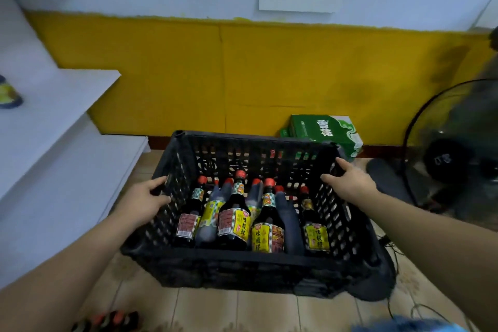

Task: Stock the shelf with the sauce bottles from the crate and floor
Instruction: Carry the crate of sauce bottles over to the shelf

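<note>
A black slatted plastic crate [250, 264] is in front of me above the tiled floor. Inside it lie several dark sauce bottles [234, 221] with red caps and yellow labels, leaning against each other. My left hand [142, 201] grips the crate's left wall near the top. My right hand [350, 182] grips the right rim, fingers curled over the edge. More red-capped bottles [107, 321] show at the bottom left on the floor. A white shelf [59, 105] stands at the left with one jar-like item [8, 93] at its edge.
A green carton [326, 132] sits on the floor behind the crate against the yellow wall. A black standing fan [455, 159] is at the right, with cables [396, 250] trailing on the floor beside the crate. A lower white shelf board [80, 170] is at the left.
</note>
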Motion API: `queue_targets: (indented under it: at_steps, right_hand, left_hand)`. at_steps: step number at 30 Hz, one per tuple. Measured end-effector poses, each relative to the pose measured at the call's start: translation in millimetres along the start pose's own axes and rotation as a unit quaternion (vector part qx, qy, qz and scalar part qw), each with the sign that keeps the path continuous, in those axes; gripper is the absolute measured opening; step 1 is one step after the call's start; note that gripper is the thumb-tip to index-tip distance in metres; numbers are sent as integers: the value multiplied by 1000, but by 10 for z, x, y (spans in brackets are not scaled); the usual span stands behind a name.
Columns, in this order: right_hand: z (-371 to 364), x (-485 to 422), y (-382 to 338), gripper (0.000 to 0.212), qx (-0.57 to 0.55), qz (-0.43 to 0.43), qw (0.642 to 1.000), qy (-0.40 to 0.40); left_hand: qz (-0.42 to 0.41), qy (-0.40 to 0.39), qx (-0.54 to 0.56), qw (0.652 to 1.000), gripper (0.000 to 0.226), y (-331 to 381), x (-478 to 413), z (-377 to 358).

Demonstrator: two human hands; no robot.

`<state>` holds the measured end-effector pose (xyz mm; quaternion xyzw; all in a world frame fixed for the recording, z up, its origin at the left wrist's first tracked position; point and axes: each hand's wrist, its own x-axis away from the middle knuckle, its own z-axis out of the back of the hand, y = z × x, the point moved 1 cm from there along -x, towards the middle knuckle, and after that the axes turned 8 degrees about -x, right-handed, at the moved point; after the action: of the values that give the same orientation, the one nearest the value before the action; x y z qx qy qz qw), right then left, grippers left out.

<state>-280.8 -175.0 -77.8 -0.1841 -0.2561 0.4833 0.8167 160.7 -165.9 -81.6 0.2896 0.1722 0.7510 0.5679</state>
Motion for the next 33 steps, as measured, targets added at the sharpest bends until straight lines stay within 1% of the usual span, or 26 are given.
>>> queue_targets:
  at_steps: [5,10,15,20,26,30,33]
  right_hand:
    - [-128,-673,-703,73,11,45,999,-2]
    - [-407,-1220,-1230,69,-6,53,999,-4]
    - [-568,-1790,-1647,67,-19,63,998,-10]
    - [-699,-2602,-2017,67,-31,79,995,-46]
    - [-810,-3579,-2396,69,20,119,989,-84]
    - [-858,-4021,-2630,68,15,112,990,-81]
    - [-937,-4260,-2807,66,13,100,992,-70]
  left_hand:
    - [27,7,29,999,55,-41,-581,266]
    - [39,15,58,997,57,-70,-1285,526]
    - [48,16,38,998,58,18,-1821,695]
    - [87,29,25,995,60,251,-2420,699]
    - [134,54,28,989,59,544,-3040,587]
    - [139,55,44,988,59,654,-3457,562]
    - [137,36,67,988,61,649,-3882,605]
